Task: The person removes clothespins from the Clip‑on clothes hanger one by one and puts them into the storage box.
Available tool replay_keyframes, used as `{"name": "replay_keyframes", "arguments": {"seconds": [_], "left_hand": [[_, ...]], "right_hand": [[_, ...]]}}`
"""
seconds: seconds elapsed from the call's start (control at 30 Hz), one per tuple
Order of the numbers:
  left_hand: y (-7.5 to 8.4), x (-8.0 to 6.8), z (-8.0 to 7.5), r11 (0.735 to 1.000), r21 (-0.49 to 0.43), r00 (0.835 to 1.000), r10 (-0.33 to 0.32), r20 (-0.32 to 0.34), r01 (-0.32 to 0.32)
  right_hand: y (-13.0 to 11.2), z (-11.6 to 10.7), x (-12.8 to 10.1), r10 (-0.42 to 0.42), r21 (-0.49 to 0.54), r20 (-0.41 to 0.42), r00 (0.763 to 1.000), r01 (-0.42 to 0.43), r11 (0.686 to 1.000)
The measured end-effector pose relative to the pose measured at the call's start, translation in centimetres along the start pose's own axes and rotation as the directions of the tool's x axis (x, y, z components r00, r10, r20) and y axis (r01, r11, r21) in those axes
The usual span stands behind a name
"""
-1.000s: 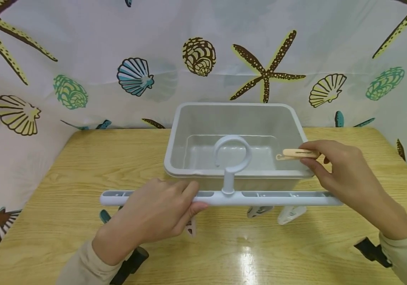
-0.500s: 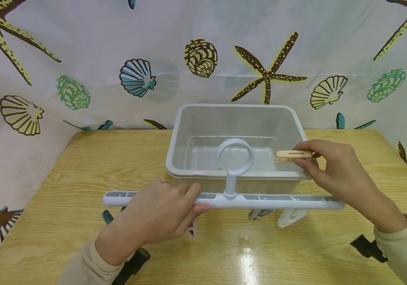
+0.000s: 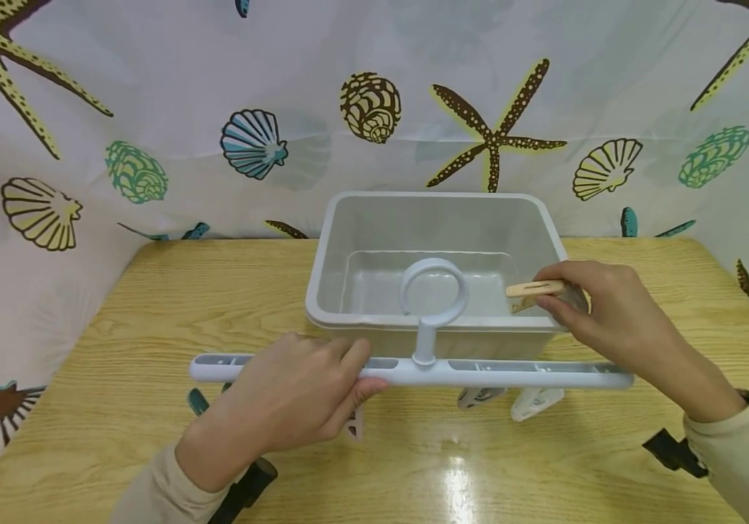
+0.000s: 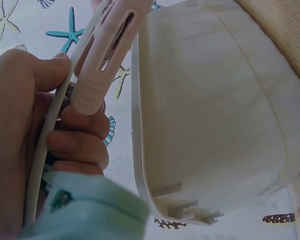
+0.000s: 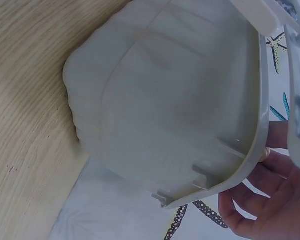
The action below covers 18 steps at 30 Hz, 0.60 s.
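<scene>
**What you have, by count**

You have one grey tub (image 3: 438,240) at twelve o'clock on the one wooden table (image 3: 151,306). One clip hanger (image 3: 479,372) spans nine to three o'clock in front of it, with four clips showing beneath the bar (others may be hidden): one teal (image 3: 196,399) and three white (image 3: 536,402). There is one wooden clothespin (image 3: 534,290) at two o'clock. Two hands: left hand (image 3: 289,397), right hand (image 3: 600,309).
</scene>
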<state>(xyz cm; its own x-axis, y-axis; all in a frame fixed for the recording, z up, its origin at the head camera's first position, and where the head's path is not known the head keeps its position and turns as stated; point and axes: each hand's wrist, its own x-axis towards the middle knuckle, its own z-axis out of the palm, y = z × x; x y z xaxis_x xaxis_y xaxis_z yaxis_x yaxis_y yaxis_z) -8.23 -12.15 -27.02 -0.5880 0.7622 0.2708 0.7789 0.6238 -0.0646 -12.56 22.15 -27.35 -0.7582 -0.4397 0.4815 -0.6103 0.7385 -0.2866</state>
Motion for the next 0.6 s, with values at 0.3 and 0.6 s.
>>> {"name": "replay_keyframes", "arguments": {"seconds": [0.3, 0.6], "left_hand": [[-0.04, -0.05, 0.06, 1.0, -0.003, 1.0, 0.002, 0.0, -0.002], [-0.11, -0.1, -0.12, 1.0, -0.012, 1.0, -0.009, 0.006, 0.009]], "right_hand": [[0.23, 0.2, 0.55, -0.025, 0.0, 0.015, 1.0, 0.025, 1.0], [0.38, 0.47, 0.94, -0.021, 0.015, 0.039, 0.999, 0.02, 1.0]]}}
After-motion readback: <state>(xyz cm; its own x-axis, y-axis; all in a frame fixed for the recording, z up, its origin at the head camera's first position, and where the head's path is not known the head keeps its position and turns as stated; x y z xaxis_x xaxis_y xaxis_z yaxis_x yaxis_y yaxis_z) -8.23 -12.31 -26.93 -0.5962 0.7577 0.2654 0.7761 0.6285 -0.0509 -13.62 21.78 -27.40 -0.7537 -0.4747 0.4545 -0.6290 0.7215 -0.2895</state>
